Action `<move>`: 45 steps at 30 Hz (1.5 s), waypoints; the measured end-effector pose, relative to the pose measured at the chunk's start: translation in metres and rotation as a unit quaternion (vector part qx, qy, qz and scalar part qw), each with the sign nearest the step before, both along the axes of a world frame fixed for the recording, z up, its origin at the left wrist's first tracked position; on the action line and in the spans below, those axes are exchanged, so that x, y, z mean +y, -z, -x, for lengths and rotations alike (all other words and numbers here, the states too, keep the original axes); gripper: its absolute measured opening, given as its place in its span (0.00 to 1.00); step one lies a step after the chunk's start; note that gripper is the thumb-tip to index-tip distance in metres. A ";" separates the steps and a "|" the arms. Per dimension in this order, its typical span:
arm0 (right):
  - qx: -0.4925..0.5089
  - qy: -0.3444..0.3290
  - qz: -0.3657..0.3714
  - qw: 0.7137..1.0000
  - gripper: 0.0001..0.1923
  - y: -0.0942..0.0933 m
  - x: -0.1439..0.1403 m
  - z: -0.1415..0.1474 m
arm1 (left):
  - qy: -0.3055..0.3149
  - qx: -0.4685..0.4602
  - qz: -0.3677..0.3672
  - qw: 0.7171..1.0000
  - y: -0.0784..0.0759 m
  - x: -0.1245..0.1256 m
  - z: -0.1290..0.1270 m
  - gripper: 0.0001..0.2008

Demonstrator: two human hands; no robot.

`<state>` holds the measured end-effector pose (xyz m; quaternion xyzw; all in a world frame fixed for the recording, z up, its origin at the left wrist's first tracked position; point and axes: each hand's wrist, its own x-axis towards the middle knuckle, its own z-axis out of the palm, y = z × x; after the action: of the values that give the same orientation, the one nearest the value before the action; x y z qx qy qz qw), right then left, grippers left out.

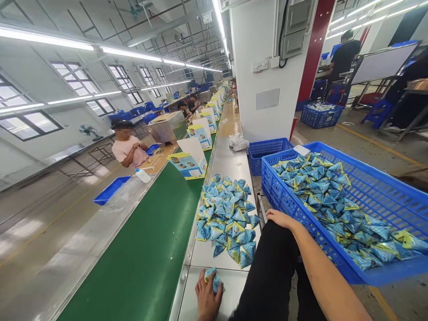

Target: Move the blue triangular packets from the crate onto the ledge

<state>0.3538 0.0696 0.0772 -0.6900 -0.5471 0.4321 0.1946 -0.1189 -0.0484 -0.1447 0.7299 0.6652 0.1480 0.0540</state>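
Observation:
My left hand (207, 294) is closed around a small blue and yellow pyramid-shaped packet (216, 281) on the metal table beside the conveyor. Just beyond it lies a loose pile of similar packets (227, 209) on the same table. My right hand (278, 218) rests on my knee with its fingers stretched over it, and no held object shows there. To the right of that hand stands a large blue plastic crate (284, 187), partly filled with more of these packets (321, 187).
The green conveyor belt (143, 240) runs along the left. On it, open yellow and blue boxes (189, 165) stand in a row. A crumpled patterned cloth (238, 142) lies farther up the table. A second blue crate (267, 151) and a pillar are at right; a co-worker (129, 147) sits across the belt.

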 end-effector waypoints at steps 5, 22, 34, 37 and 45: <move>0.001 0.004 -0.002 1.000 0.04 0.001 -0.001 0.000 | -0.008 -0.006 -0.014 1.000 0.006 0.000 0.001 0.24; -0.005 0.001 -0.002 1.000 0.05 -0.002 -0.001 0.001 | -0.002 -0.006 0.003 1.000 -0.006 -0.001 -0.001 0.24; -0.005 -0.006 -0.004 1.000 0.05 -0.006 -0.002 0.001 | 0.003 0.006 -0.020 1.000 0.005 -0.001 0.002 0.24; -0.005 -0.004 -0.005 1.000 0.05 -0.005 -0.002 0.001 | 0.001 0.002 -0.015 1.000 0.006 -0.001 0.002 0.25; -0.003 -0.003 -0.006 1.000 0.05 -0.001 0.000 0.000 | 0.001 -0.014 -0.014 1.000 0.006 0.000 0.003 0.25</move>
<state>0.3535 0.0694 0.0779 -0.6884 -0.5520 0.4278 0.1959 -0.1220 -0.0486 -0.1507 0.7291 0.6614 0.1677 0.0534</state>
